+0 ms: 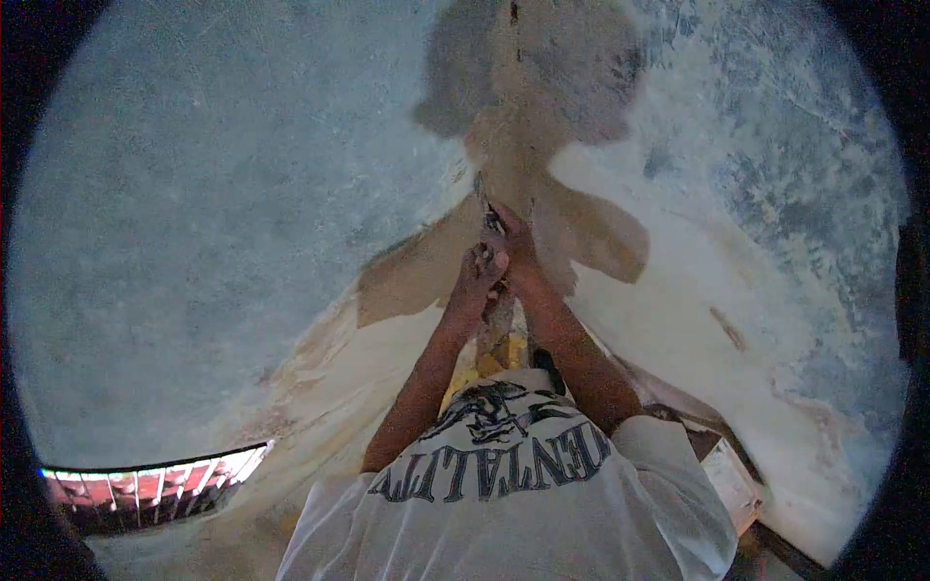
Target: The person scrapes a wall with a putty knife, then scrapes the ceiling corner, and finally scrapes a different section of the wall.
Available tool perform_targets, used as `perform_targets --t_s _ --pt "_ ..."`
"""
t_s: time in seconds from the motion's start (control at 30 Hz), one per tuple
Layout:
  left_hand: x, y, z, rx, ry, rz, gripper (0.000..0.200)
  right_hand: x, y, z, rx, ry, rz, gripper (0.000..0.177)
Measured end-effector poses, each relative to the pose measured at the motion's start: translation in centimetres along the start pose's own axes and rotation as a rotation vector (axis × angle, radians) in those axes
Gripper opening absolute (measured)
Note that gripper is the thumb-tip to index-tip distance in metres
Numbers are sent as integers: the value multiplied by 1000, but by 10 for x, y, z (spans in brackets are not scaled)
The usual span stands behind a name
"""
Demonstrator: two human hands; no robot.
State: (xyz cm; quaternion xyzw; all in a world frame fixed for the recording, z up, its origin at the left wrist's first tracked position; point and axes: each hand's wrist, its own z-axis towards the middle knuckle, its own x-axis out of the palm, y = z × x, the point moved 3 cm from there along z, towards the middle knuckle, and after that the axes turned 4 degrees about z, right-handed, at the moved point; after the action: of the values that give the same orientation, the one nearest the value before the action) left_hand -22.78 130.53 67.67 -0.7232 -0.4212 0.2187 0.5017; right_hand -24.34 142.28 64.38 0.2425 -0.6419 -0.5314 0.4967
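My right hand [513,235] is raised in front of the wall corner, its fingers closed around a thin metal tool [480,190] with a narrow, blade-like end pointing upward. The exact kind of tool does not show. Just below it, slightly to the left, my left hand [478,273] is curled with its fingers bent in close to the right wrist. What the left fingers close on, if anything, is hidden. Behind both hands runs the brownish corner seam [513,155], where white and bluish-grey wall faces meet.
A bluish-grey wall [194,213] spreads to the left, and a patchy wall [775,194] to the right. My shadow falls over the corner. A barred window opening [160,484] is at lower left. A pale box-like object [731,484] stands at lower right, beside my sleeve.
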Motion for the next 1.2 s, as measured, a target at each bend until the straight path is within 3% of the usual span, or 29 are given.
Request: perform_targets --t_s 0.1,0.17,0.27,0.4,0.57,0.67,0.8,0.87,0.93,1.0,1.07,1.13,1.2 --pt "-12 -16 6 21 -20 131 83 11 -11 7 -168 28 -19 53" --pt "-20 -13 18 32 -91 168 87 17 -13 8 -166 92 97 55" --pt "-27 -28 21 -8 -16 148 77 38 7 6 -2 -13 212 56" --pt "-29 -32 36 62 -25 10 63 29 -27 19 -20 -110 83 57" --pt "-38 -14 70 175 54 -66 56 28 -33 33 -201 -168 -167 59" --pt "-37 -21 69 116 28 -79 57 28 -35 40 -271 -201 -330 61" --pt "-32 -47 62 83 40 -55 52 32 -8 44 -263 -216 -406 63" --pt "-26 -33 95 161 51 -103 47 35 18 35 -255 -201 -482 60" --pt "-17 -31 81 186 -37 -128 41 29 10 39 -319 -210 -502 58" --pt "-14 -39 78 201 -33 -174 37 20 -20 52 -370 -235 -314 55" --pt "-15 -42 81 180 55 -242 35 27 -5 46 -282 -259 -11 53" --pt "-13 -37 88 129 86 -250 35 22 -5 41 -190 -272 -15 50" --pt "-9 -44 88 147 64 -217 35 6 -15 61 -185 -267 -378 48"
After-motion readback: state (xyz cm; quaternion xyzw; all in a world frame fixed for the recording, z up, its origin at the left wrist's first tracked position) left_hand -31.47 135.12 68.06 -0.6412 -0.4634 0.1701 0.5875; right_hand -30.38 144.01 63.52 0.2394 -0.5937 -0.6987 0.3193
